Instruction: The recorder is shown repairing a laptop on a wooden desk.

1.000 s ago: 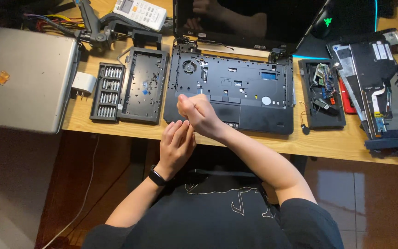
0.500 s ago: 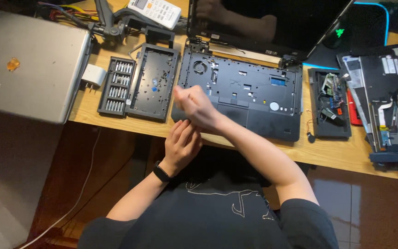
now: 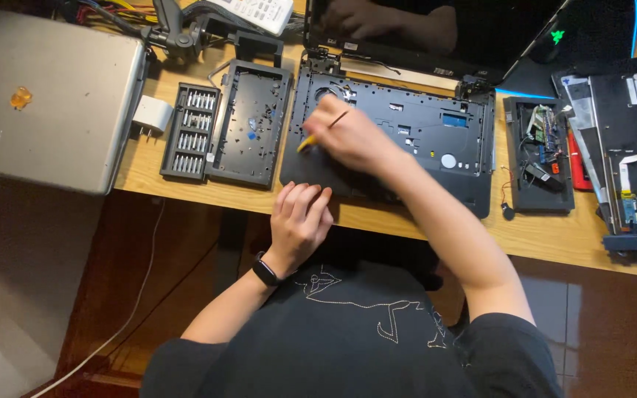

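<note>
Here the laptop base lies open on the desk, its front edge pinned by the left hand, fingers flat and loose, likely to steady it. Over the base's left half, the right hand grips a yellow-tipped tool; a bit tray sits left of the base.

Opened laptop base on wooden table.
Right hand grips yellow-tipped tool over the base; left hand rests at its front edge. Bit case lies left.
</note>
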